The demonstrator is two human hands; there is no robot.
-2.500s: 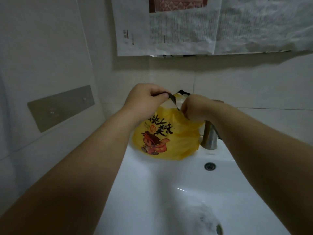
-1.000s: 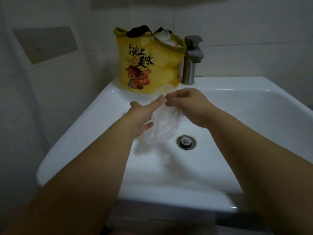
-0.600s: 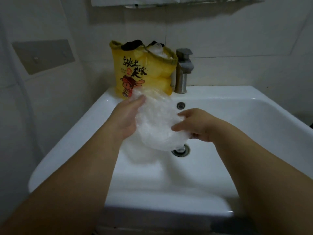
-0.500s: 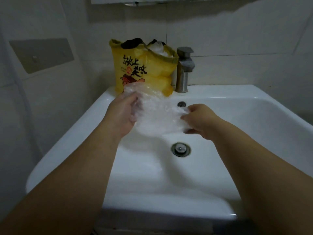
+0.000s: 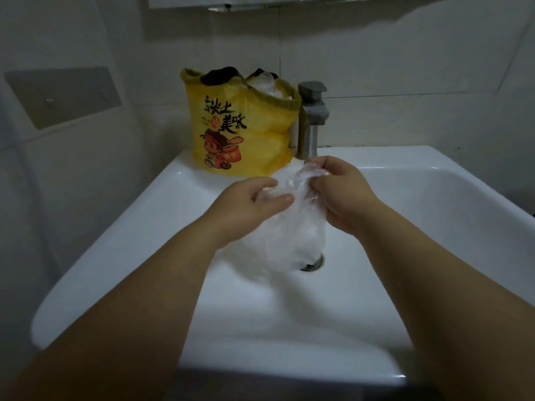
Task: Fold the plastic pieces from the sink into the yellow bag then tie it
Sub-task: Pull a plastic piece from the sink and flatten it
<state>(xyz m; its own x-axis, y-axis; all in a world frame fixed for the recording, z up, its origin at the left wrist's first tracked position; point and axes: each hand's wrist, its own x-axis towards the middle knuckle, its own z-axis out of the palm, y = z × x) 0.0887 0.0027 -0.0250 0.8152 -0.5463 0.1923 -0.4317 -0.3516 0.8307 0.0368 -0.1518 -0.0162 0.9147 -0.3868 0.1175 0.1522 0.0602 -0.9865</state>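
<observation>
While you hold the clear plastic piece (image 5: 292,235) above the sink (image 5: 434,227), the danger in the head view is slippage. Only the film's bunched top is caught, and its loose body hangs down over the drain (image 5: 312,264), so a weak pinch could let it drop into the basin or spring open as you crease it. Your left hand (image 5: 246,204) pinches the film's left edge between thumb and curled fingers. Your right hand (image 5: 338,195) grips the gathered top, fingers curled round it. The yellow bag (image 5: 240,131) stands open on the sink's back rim, just beside the tap (image 5: 311,120), with white plastic already inside; crowding its mouth could tip it.
</observation>
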